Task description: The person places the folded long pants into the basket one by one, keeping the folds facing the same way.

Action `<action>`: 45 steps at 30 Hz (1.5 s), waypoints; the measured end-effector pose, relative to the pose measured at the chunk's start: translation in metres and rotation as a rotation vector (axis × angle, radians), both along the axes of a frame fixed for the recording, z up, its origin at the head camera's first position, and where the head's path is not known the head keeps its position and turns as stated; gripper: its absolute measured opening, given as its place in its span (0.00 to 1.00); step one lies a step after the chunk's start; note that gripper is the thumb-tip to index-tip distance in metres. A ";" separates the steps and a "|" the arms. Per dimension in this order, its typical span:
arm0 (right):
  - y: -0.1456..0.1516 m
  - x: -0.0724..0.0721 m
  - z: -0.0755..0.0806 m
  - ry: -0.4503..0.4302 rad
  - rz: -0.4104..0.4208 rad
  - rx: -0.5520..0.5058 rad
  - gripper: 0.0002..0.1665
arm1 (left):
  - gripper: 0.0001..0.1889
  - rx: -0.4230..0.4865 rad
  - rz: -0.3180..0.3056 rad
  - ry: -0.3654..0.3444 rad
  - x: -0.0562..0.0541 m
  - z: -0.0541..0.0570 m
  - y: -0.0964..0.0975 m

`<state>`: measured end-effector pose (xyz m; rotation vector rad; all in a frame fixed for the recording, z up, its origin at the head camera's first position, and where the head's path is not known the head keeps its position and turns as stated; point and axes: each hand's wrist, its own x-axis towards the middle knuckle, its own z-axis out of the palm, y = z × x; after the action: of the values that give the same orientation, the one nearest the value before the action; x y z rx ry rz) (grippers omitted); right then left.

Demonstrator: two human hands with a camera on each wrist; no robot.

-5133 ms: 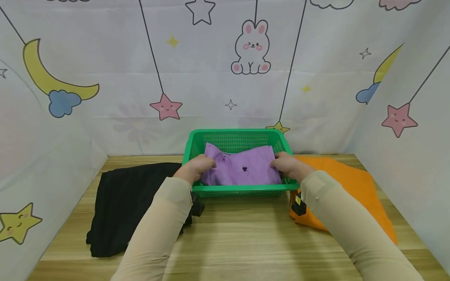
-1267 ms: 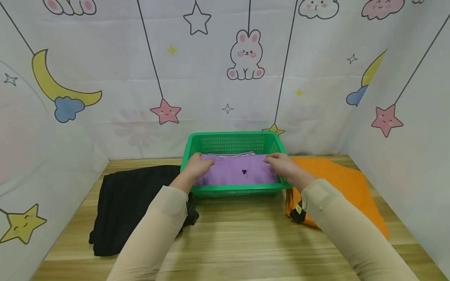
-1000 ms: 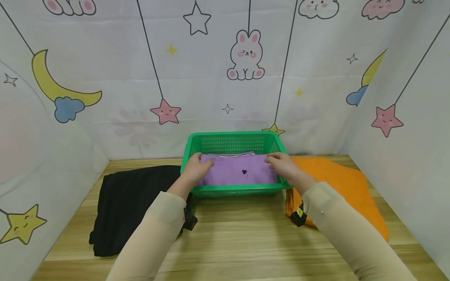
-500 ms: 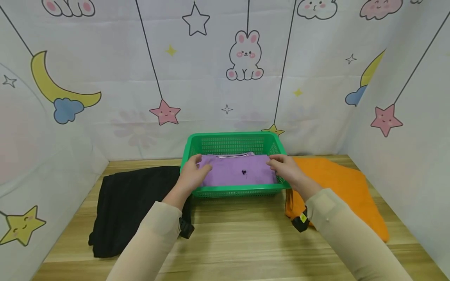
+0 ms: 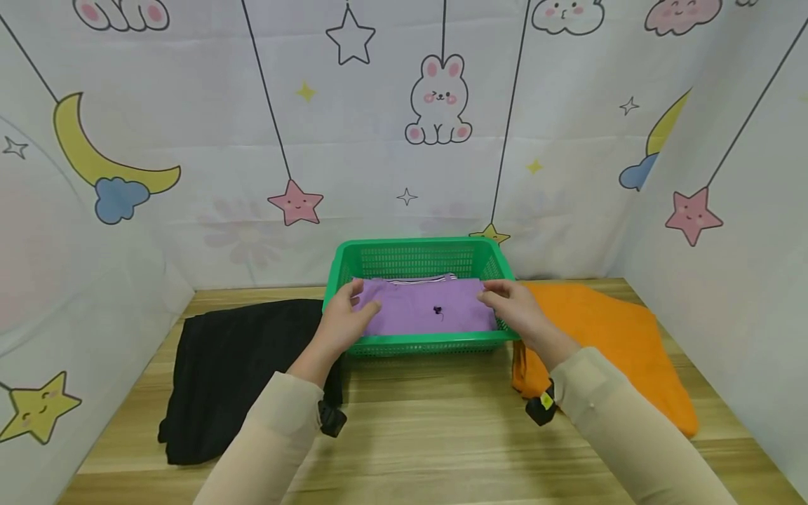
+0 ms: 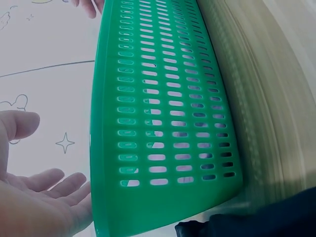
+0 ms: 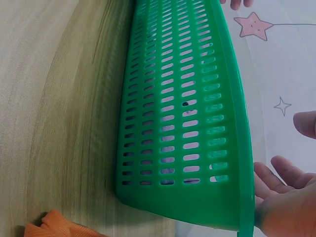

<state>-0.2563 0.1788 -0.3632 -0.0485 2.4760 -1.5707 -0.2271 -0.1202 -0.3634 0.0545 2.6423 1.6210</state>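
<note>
A folded purple garment [image 5: 404, 308] lies flat in the green plastic basket [image 5: 435, 339], a small dark motif on its front and a striped band along its back edge. My left hand [image 5: 341, 319] hovers at the basket's left end, fingers and thumb spread apart by the garment's left edge. At the opposite end is my right hand [image 5: 519, 314], its fingers loosely bent beside the garment's right edge. Both wrist views show the relaxed left hand [image 6: 44, 197] and right hand [image 7: 291, 202] above the rim, gripping nothing. Purple cloth shows through the basket's slots.
Left of the basket lies a folded black garment [image 5: 240, 379], partly behind the left forearm. An orange garment [image 5: 606, 337] lies on the right, partly covered by the right arm. The wooden table [image 5: 435, 435] runs up to a printed cloth backdrop [image 5: 379, 154].
Five seconds ago both hands held the purple garment's raised edges; it has since settled flat in the basket. The fingers have loosened and the hands have drawn slightly outward from it.
</note>
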 end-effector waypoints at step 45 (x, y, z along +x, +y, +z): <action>-0.004 0.022 -0.005 0.274 0.085 0.344 0.30 | 0.30 -0.365 -0.075 0.232 0.022 0.005 -0.002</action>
<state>-0.2342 0.1746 -0.3680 -0.3296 2.8764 -1.1514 -0.2055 -0.1223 -0.3586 0.3432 3.0230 1.1503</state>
